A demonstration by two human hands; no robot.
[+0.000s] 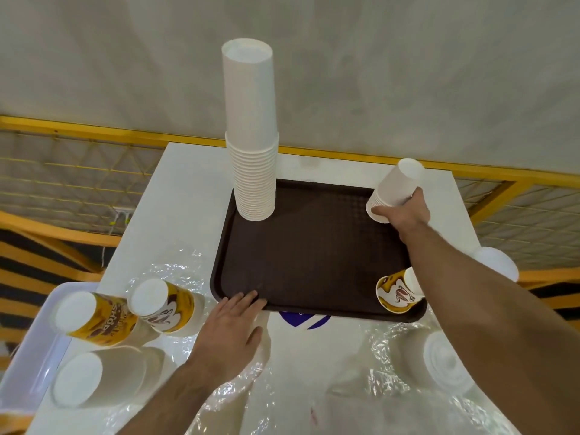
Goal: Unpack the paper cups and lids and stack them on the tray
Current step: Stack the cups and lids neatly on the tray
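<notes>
A dark brown tray (314,246) lies on the white table. A tall stack of upside-down white paper cups (251,136) stands in its far left corner. My right hand (405,211) grips a short stack of white cups (394,191), tilted, over the tray's far right corner. My left hand (230,334) rests flat with its fingertips on the tray's near left edge. A yellow printed cup stack (397,291) sits at the tray's near right corner, partly behind my right forearm.
Yellow printed cup stacks (94,318) (163,304) and a plain white stack (91,378) stand at the near left beside a white tray (28,356). Crumpled clear plastic wrap (282,387) covers the near table. Lids in plastic (445,362) lie near right. A white stack (496,262) sits at the table's right edge.
</notes>
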